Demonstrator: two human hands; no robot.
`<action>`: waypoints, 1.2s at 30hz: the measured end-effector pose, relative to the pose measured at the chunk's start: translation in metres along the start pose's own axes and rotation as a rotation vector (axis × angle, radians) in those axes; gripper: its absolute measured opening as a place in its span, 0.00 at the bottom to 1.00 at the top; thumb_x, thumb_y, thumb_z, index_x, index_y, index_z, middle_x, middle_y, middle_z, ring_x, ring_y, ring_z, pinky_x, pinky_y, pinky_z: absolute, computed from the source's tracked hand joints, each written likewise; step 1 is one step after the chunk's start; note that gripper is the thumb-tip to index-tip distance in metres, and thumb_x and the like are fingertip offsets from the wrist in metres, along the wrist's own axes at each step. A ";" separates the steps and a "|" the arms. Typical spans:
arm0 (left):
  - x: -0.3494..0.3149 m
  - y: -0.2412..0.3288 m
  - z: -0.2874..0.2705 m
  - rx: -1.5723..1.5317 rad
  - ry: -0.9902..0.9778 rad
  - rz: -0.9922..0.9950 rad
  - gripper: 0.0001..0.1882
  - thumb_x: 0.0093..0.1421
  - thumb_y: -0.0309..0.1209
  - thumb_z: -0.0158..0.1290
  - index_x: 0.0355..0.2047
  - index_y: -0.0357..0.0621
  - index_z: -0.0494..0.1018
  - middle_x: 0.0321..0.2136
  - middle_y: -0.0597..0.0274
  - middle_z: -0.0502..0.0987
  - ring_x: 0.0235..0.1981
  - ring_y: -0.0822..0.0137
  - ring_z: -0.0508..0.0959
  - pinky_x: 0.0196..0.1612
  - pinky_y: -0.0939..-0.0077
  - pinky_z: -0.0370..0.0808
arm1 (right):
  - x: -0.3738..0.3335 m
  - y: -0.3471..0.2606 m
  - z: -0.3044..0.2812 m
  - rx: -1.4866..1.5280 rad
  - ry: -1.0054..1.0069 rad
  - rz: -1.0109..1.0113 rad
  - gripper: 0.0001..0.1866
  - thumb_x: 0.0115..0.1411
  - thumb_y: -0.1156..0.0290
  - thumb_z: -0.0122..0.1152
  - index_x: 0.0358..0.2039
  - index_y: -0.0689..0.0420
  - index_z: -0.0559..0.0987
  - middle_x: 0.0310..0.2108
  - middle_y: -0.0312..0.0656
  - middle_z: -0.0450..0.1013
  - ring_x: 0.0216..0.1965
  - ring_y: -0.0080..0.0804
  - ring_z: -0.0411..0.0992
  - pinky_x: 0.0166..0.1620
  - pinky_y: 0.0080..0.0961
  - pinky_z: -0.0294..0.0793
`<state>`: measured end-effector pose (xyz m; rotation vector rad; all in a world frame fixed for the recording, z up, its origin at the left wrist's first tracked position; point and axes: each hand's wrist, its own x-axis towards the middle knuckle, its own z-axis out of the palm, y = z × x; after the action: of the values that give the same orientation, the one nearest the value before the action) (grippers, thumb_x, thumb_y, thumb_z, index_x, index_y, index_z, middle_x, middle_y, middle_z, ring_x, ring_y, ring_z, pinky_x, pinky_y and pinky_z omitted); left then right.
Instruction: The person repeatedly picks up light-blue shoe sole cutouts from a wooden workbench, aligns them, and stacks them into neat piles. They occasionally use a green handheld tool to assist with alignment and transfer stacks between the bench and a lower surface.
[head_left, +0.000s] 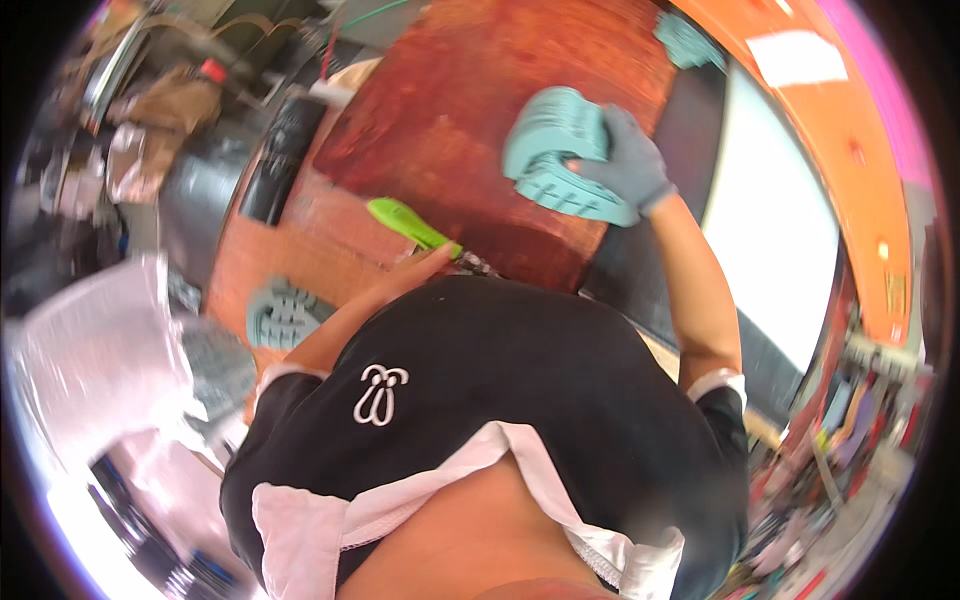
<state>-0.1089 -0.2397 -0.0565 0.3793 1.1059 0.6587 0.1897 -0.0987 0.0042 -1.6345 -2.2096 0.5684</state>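
A grey glove covers my right hand (632, 165), which is closed on the right edge of a curved stack of teal pieces (555, 140). The pieces look like shaped rubber or foam; their lower part carries dark cross-shaped marks. This stack is over the reddish-brown tabletop (430, 110). Close to my body, my bare left hand (436, 261) is at a tool with a lime-green handle (402, 219), fingers against the handle's near end. A dark, speckled part shows past the fingers; blur hides what kind of tool it is.
More teal pieces lie at the table's left (285, 315) and far right (690, 42). A black cylindrical thing (281, 160) sits along the left edge. Right of the table are a white panel (775, 225) and an orange board (850, 150). Clear plastic wrap (95, 350) fills the left side.
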 end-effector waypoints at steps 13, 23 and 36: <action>0.051 -0.053 -0.066 -0.266 0.385 0.350 0.17 0.63 0.42 0.47 0.29 0.39 0.72 0.24 0.58 0.75 0.26 0.67 0.76 0.27 0.72 0.75 | -0.009 -0.009 0.008 0.178 0.035 -0.048 0.34 0.40 0.62 0.76 0.43 0.61 0.67 0.36 0.43 0.70 0.38 0.31 0.67 0.45 0.30 0.68; 0.246 -0.016 -0.167 0.316 0.895 0.229 0.17 0.58 0.35 0.54 0.40 0.33 0.69 0.31 0.52 0.74 0.28 0.61 0.77 0.30 0.61 0.77 | -0.016 -0.079 -0.023 0.478 0.101 -0.125 0.37 0.45 0.73 0.71 0.55 0.60 0.64 0.46 0.39 0.67 0.46 0.30 0.67 0.53 0.28 0.65; 0.074 -0.030 -0.137 -0.584 -0.067 0.379 0.32 0.61 0.55 0.44 0.58 0.48 0.59 0.50 0.55 0.69 0.51 0.55 0.70 0.49 0.59 0.67 | 0.003 -0.209 0.050 0.754 -0.290 -0.239 0.38 0.45 0.58 0.70 0.53 0.62 0.66 0.48 0.40 0.66 0.49 0.31 0.65 0.51 0.29 0.64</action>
<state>-0.2029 -0.2185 -0.1824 0.1016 0.7343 1.2540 -0.0078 -0.1565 0.0658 -0.9259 -1.9488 1.4183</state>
